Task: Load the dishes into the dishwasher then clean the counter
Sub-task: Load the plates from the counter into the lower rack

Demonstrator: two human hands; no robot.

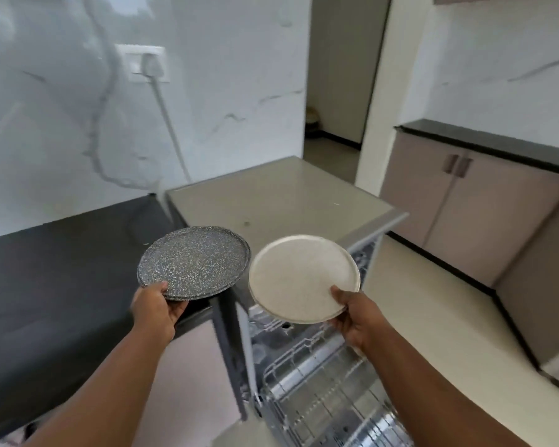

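My left hand (157, 306) grips the near rim of a dark speckled plate (196, 261), thumb on top, held over the edge of the black counter (62, 279). My right hand (352, 312) grips the near rim of a white speckled plate (300, 277), held above the open dishwasher (271, 201). Both plates are nearly level and sit side by side without touching. The pulled-out wire rack (320, 382) of the dishwasher lies below my right arm and holds nothing that I can see.
The dishwasher's beige top stands beside the black counter. A white plug and cable (162, 101) hang on the marble wall behind. Beige cabinets with a dark top (475, 195) run along the right. A doorway (339, 75) opens at the back.
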